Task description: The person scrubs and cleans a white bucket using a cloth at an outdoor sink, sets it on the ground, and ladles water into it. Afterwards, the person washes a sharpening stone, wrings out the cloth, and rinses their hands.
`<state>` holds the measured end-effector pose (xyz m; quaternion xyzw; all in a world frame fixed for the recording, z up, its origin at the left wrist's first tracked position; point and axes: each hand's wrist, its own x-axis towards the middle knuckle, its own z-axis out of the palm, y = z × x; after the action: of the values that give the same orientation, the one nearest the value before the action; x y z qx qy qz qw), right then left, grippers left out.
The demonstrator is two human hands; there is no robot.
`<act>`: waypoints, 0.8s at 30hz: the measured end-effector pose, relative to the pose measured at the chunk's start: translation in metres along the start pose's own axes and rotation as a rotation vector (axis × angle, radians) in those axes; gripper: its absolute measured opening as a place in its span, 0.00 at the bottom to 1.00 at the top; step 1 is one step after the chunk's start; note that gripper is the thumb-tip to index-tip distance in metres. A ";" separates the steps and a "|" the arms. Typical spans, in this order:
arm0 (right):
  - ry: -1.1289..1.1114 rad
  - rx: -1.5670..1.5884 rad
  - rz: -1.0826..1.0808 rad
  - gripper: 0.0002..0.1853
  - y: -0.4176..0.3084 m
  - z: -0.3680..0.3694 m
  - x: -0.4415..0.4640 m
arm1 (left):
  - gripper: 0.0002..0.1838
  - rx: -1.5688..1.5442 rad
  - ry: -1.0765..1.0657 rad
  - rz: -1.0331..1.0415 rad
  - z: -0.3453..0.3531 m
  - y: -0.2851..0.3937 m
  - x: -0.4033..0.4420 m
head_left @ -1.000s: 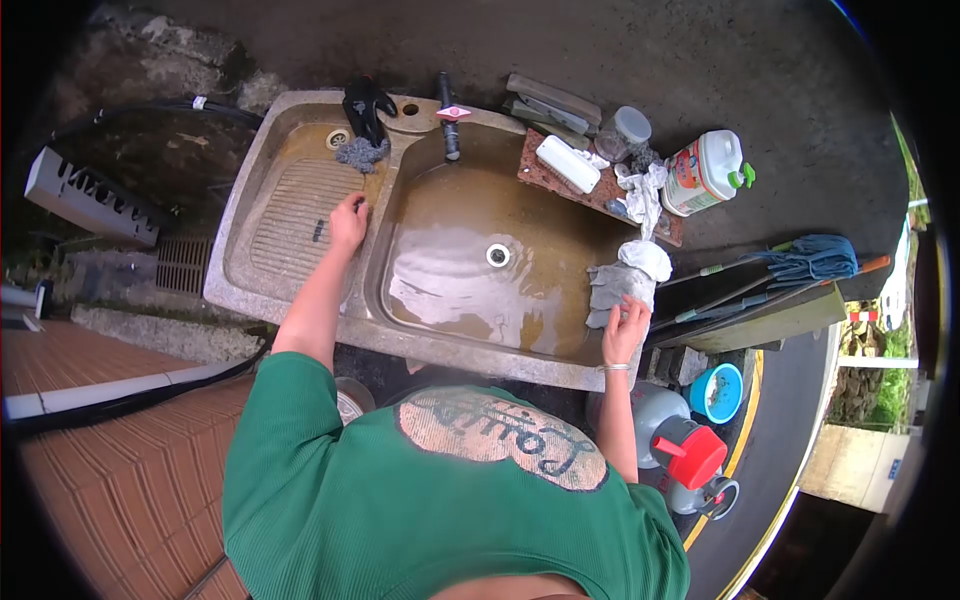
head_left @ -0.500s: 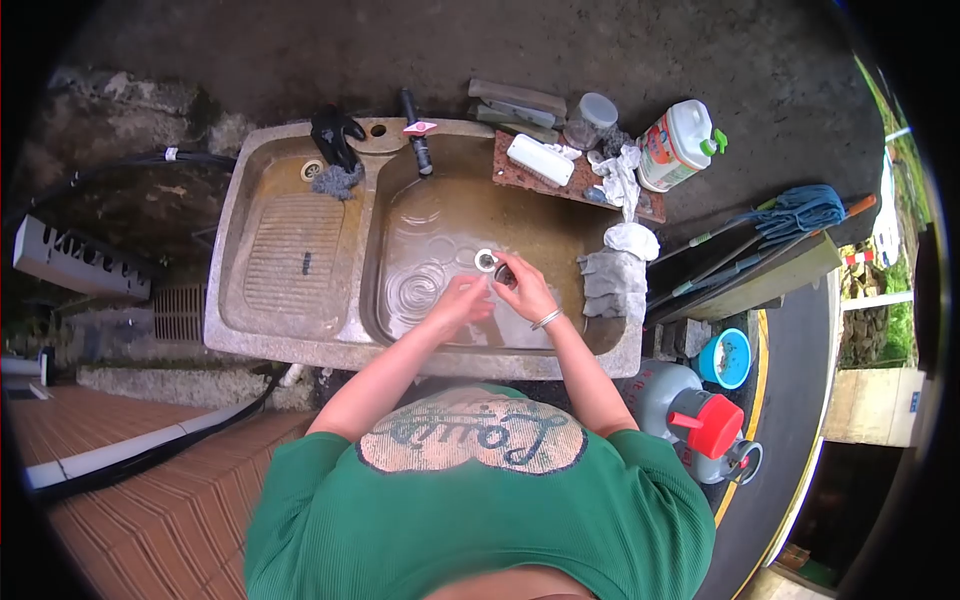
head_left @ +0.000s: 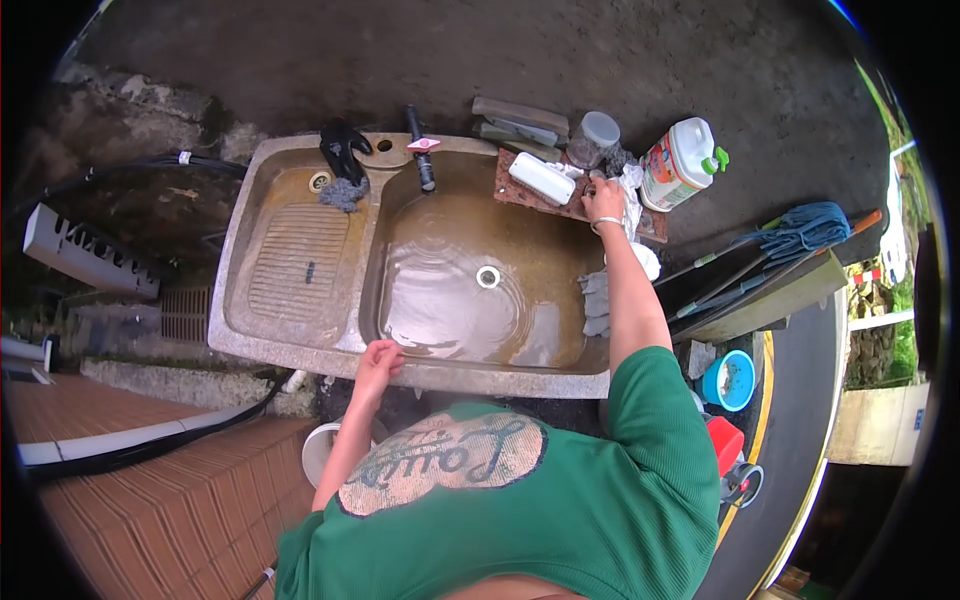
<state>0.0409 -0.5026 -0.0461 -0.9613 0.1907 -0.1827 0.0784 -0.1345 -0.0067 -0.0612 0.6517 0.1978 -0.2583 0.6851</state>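
Note:
My right hand (head_left: 603, 199) reaches over the reddish stone slab (head_left: 500, 182) at the sink's back right corner. Its fingers are bent down beside the white cloth (head_left: 631, 190), and whatever they hold is too small to make out. To its left on the slab lies a white brush (head_left: 542, 179). My left hand (head_left: 381, 361) hangs at the front rim of the stone sink (head_left: 290, 355), fingers loosely apart with nothing in them. Water with ripples covers the basin around the drain (head_left: 487, 277). A grey cloth (head_left: 595, 303) lies over the right side, partly behind my right arm.
A black glove (head_left: 343, 150) and grey scrubber (head_left: 343, 194) lie near the tap (head_left: 420, 150). Behind the slab stand a clear jar (head_left: 594, 139) and a white jug (head_left: 683, 164). Mops (head_left: 805, 230) lean at right, above a blue basin (head_left: 728, 380).
Both hands have left the water over the basin. My right hand has moved back and right to the slab; my left hand has moved left to the front rim.

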 end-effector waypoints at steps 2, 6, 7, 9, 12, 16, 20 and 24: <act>-0.068 -0.092 0.050 0.28 0.001 0.001 0.001 | 0.12 -0.017 0.021 0.003 -0.001 -0.001 -0.003; 0.142 0.073 -0.096 0.26 -0.002 -0.018 0.013 | 0.12 -0.001 0.020 0.029 -0.004 0.007 -0.008; 0.199 0.129 -0.207 0.24 -0.007 -0.040 0.020 | 0.13 0.009 0.020 0.027 -0.003 0.009 -0.008; 0.293 0.184 -0.350 0.20 -0.029 -0.098 0.019 | 0.13 0.063 0.010 0.090 -0.006 0.016 -0.007; 0.430 0.357 -0.434 0.12 -0.071 -0.198 0.000 | 0.13 0.149 0.011 0.182 -0.016 0.016 0.004; 0.925 0.387 -0.809 0.10 -0.135 -0.352 -0.085 | 0.11 0.207 0.002 0.257 -0.011 0.021 0.023; 1.860 0.378 -1.288 0.13 -0.159 -0.461 -0.159 | 0.12 0.343 -0.110 0.314 0.000 0.010 0.043; 2.344 -0.659 -1.054 0.11 -0.179 -0.533 -0.263 | 0.13 0.482 -0.208 0.429 0.026 0.015 0.053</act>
<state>-0.3282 -0.2782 0.3991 -0.1681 -0.2133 -0.8525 -0.4466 -0.0853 -0.0376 -0.0800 0.7917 -0.0816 -0.2128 0.5668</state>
